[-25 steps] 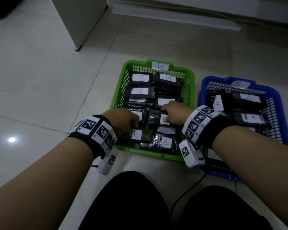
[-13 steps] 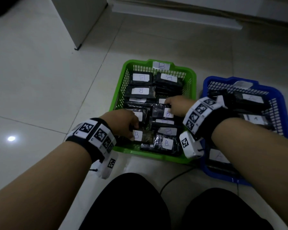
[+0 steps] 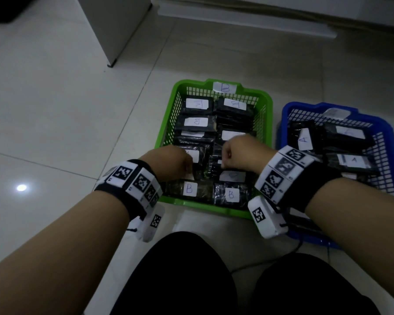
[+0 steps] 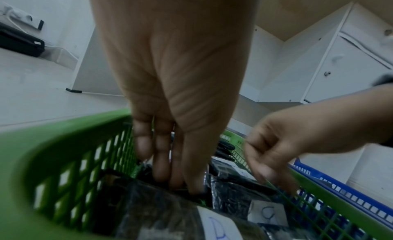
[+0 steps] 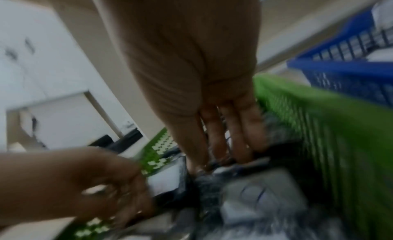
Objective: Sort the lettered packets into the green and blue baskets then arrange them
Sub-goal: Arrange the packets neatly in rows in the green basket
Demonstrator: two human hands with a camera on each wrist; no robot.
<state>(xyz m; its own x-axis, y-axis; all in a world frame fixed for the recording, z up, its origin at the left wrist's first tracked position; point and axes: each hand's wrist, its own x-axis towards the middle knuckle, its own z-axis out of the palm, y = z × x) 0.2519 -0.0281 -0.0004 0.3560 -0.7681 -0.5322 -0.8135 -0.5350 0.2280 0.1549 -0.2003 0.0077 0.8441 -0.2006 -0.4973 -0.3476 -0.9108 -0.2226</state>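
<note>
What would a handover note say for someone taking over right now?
Left hand: in the green basket, fingers reaching down among the B packets; grip unclear.
Right hand: also in the green basket, fingers down on the middle packets; the wrist view is blurred, so grip unclear.
Blue basket: beside it on the right, holding A packets, some lying askew.
Done: no loose packets in sight on the floor; B labels in green, A labels in blue.
Left: finish straightening the green rows, then tidy the blue basket.
</note>
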